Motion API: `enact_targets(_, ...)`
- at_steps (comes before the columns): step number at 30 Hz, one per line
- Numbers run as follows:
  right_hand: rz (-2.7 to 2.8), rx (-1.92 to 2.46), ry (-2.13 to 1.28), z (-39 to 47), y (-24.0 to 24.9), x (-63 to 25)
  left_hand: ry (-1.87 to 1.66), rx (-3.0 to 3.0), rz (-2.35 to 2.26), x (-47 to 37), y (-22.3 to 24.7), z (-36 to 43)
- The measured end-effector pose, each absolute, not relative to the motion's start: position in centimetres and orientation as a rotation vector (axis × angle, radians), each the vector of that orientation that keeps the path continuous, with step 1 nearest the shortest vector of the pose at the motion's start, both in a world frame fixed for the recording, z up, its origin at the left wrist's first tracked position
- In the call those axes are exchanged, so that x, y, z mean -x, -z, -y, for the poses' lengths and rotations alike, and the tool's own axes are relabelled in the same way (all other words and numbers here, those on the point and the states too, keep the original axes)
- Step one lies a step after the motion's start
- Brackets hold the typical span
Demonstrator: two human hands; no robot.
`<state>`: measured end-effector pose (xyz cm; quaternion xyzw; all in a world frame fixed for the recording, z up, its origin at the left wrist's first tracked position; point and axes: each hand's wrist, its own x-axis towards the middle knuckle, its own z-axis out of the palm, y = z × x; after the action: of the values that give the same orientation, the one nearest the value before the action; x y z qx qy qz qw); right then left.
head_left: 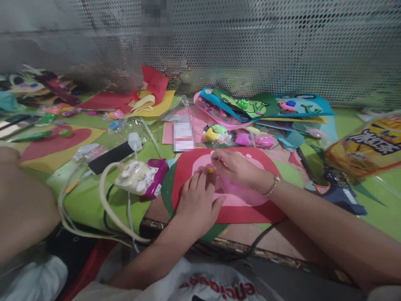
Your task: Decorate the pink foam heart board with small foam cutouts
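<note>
A red paper sheet [184,167] with a pink rounded shape [247,196] on it lies in front of me. My left hand [199,196] rests flat on the sheet's left part, fingers stretched out. At its fingertips shows a small yellow bit [210,170]; whether it is held is unclear. Over the upper middle of the pink shape, my right hand [238,167], with a bracelet at the wrist, has its fingers pinched together. A thin pink piece [219,158] sticks out from them. Small pale pink lumps [248,156] sit along the shape's top edge.
Bagged coloured clay [242,139] lies behind the sheet, with decorated paper pieces [250,106] further back. To the left are a phone [111,157], a purple-and-white box [140,177] and looping cables [103,196]. A snack bag [369,144] stands right. Another person's arm [25,200] reaches in at left.
</note>
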<state>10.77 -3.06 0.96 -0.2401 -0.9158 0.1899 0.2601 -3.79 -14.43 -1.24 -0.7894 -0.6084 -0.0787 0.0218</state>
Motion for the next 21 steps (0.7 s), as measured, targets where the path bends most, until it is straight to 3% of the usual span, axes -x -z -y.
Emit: enact_targets(21,2.453,0.602,-0.412,3.3,-0.95,-10.37,0.254,2.451,1.883,3.8,1.24,14.38)
